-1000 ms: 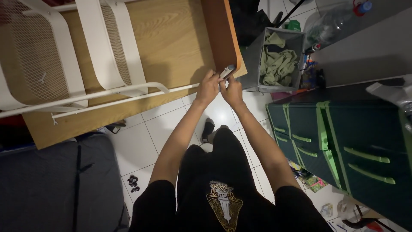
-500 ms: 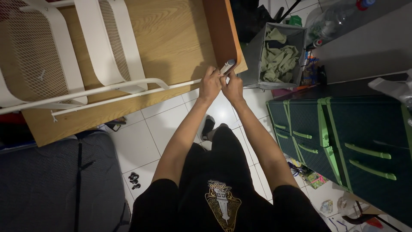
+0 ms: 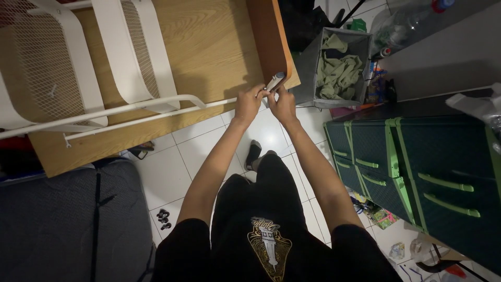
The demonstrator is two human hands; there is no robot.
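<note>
Against the picture from a second ago, both hands sit a little further right along the white metal rod (image 3: 156, 116), at the corner of the wooden tabletop (image 3: 209, 47); the work stays at the rod's end. The left hand (image 3: 249, 103) pinches that end, fingers closed around it. The right hand (image 3: 282, 103) has its fingers closed on a small grey tool (image 3: 275, 82) that slants up over the tabletop's edge. A white mesh rack (image 3: 47, 68) lies on the tabletop. Beyond the corner, a grey fabric bin (image 3: 360, 42) holds crumpled green clothes (image 3: 338, 73). A dark green drawer chest (image 3: 417, 167) stands right, drawers shut.
</note>
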